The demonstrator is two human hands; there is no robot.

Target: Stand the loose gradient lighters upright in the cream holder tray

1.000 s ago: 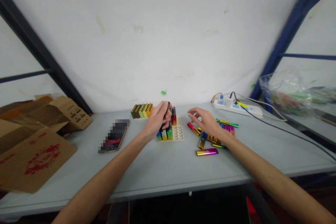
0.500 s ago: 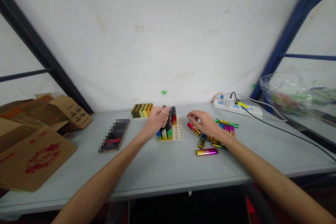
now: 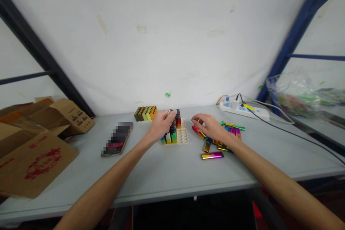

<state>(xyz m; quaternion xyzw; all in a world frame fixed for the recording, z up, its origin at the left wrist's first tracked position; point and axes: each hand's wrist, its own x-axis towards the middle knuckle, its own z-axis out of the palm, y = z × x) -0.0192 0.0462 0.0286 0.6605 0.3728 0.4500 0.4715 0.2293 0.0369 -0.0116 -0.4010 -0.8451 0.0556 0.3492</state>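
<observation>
A white tray (image 3: 183, 137) with round holes stands mid-table, its left part filled with upright lighters (image 3: 169, 137) with dark tops. Over these lighters is my left hand (image 3: 159, 125), thumb and fingers closed around the top of one. A small metallic bit shows between its fingertips; the hand covers the rest. To the right of the tray, my right hand (image 3: 210, 126) hovers with curled fingers apart from the thumb, and nothing shows between them. Below and beside it lie loose shiny lighters, among them a red one (image 3: 198, 132) and a yellow-purple one (image 3: 212, 155).
A block of yellow and green lighters (image 3: 146, 113) stands behind the tray. On the left are a phone (image 3: 118, 140) and open cardboard boxes (image 3: 45, 161). A power strip (image 3: 244, 110) with cables and a clear plastic bag (image 3: 293, 90) are on the right.
My left hand's fingertips have shifted slightly right over the lighters, and the thumb has stretched forward. My right hand has hardly moved.
</observation>
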